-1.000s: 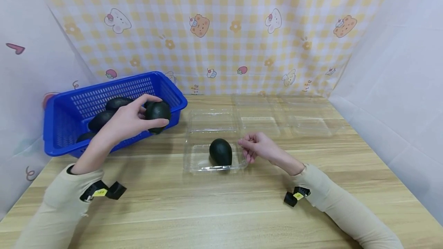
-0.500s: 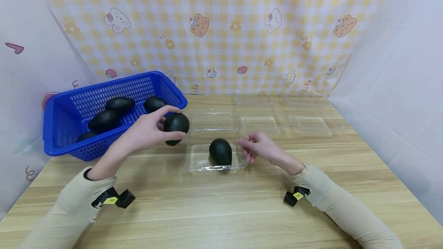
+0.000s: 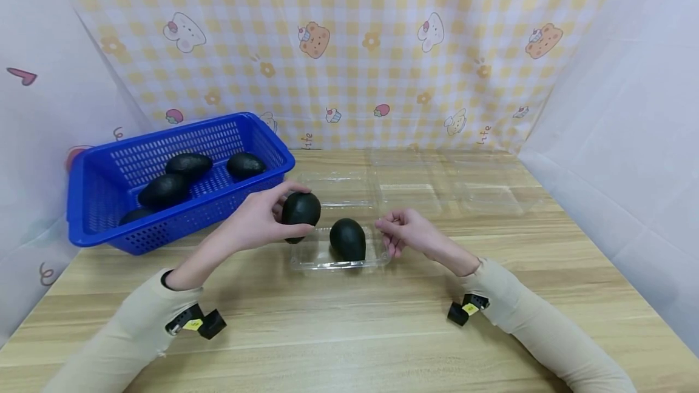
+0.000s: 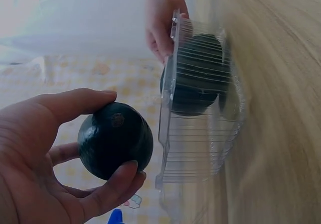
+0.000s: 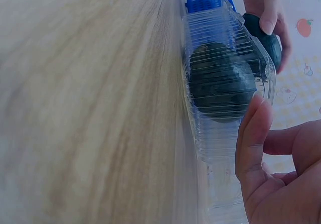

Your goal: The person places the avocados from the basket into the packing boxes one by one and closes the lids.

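My left hand (image 3: 258,218) grips a dark green avocado (image 3: 302,208) between thumb and fingers, over the left side of a clear plastic clamshell box (image 3: 311,264). In the left wrist view, the held avocado (image 4: 115,141) shows its stem end and hangs beside the box wall. A second avocado (image 3: 347,239) lies inside the box, toward the right. My right hand (image 3: 408,234) pinches the box's right rim with thumb and fingertips. The box's lid (image 3: 344,185) lies folded back behind it.
A blue perforated basket (image 3: 136,238) with several avocados (image 3: 164,190) stands at the left. Two more open clear boxes (image 3: 409,193) sit behind, to the right. A checked curtain (image 3: 349,90) closes off the back of the wooden table (image 3: 349,332).
My left hand has carried its avocado from the basket's edge rightward and toward me, over the box. The right hand has stayed at the rim.
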A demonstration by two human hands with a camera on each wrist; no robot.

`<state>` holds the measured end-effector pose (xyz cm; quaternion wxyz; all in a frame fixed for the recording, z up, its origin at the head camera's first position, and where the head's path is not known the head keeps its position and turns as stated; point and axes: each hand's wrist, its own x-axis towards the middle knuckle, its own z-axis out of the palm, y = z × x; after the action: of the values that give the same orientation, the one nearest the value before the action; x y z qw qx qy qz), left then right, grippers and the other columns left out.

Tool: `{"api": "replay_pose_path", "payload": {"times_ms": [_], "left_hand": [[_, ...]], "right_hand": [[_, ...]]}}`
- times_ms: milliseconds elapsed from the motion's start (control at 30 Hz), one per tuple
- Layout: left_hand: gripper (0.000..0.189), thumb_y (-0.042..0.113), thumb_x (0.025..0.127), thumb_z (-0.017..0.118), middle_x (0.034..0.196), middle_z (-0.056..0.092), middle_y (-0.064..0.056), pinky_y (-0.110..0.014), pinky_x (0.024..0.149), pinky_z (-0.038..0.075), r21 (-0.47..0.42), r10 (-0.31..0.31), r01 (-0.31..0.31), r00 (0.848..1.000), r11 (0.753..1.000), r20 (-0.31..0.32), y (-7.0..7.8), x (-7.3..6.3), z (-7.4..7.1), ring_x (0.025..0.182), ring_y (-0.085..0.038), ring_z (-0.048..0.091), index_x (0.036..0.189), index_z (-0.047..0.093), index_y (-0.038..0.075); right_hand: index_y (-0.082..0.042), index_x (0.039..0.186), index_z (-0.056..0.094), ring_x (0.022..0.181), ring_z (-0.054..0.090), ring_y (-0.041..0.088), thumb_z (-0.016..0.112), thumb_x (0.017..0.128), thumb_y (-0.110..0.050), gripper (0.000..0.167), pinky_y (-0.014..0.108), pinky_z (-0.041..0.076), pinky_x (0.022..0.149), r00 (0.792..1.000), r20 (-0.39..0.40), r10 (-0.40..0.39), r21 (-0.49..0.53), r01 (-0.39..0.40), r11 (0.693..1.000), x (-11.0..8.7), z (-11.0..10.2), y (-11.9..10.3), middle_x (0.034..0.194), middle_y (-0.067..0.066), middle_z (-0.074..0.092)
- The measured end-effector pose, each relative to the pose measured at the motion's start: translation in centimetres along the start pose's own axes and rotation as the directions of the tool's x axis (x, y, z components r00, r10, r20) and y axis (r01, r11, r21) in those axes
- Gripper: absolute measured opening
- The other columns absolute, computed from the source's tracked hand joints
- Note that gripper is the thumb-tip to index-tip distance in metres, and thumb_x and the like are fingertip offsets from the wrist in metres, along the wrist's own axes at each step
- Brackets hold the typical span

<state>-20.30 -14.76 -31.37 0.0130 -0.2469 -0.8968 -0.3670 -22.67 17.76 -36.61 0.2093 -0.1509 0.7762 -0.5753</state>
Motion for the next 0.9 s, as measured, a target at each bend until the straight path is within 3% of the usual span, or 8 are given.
{"api": "replay_pose_path", "payload": {"times_ms": [233,500,700,900], "left_hand": [[0.061,0.032,0.079,0.088,0.111,0.067,-0.010,-0.035,0.072,0.058,-0.014,0.060,-0.060,0.998,0.998,0.017,-0.2,0.2,1.3,0.087,-0.021,0.068,0.133,0.060,0.022],[0.062,0.024,0.079,0.088,0.116,0.066,-0.012,-0.036,0.072,0.059,-0.002,0.175,-0.175,0.985,0.985,0.011,-0.3,0.3,2.7,0.091,-0.023,0.066,0.134,0.059,0.018],[0.063,0.024,0.081,0.087,0.123,0.065,-0.013,-0.030,0.073,0.059,0.004,0.183,-0.183,0.983,0.983,0.027,-0.6,0.4,3.6,0.096,-0.024,0.067,0.136,0.057,0.017],[0.064,0.026,0.081,0.087,0.128,0.060,-0.016,-0.036,0.075,0.060,0.055,0.181,-0.182,0.983,0.982,0.020,-0.6,0.2,4.1,0.103,-0.029,0.065,0.137,0.057,0.018]], "right_hand": [[0.011,0.092,0.055,0.053,0.062,0.013,0.056,0.105,-0.017,0.031,0.022,0.052,0.049,1.000,0.000,0.001,0.002,-0.001,1.000,0.0,0.0,0.0,0.068,0.008,0.063],[0.010,0.092,0.055,0.053,0.062,0.013,0.056,0.105,-0.016,0.030,0.023,0.052,0.049,1.000,0.002,0.000,0.005,0.000,1.000,0.0,0.0,0.1,0.068,0.008,0.063],[0.011,0.094,0.055,0.053,0.062,0.013,0.055,0.105,-0.017,0.030,0.022,0.052,0.049,1.000,0.008,-0.004,0.005,0.004,1.000,0.0,0.0,0.0,0.069,0.008,0.063],[0.011,0.094,0.055,0.053,0.062,0.013,0.056,0.105,-0.017,0.031,0.022,0.052,0.049,1.000,0.011,-0.010,0.004,0.010,1.000,-0.1,0.0,0.0,0.069,0.008,0.064]]}}
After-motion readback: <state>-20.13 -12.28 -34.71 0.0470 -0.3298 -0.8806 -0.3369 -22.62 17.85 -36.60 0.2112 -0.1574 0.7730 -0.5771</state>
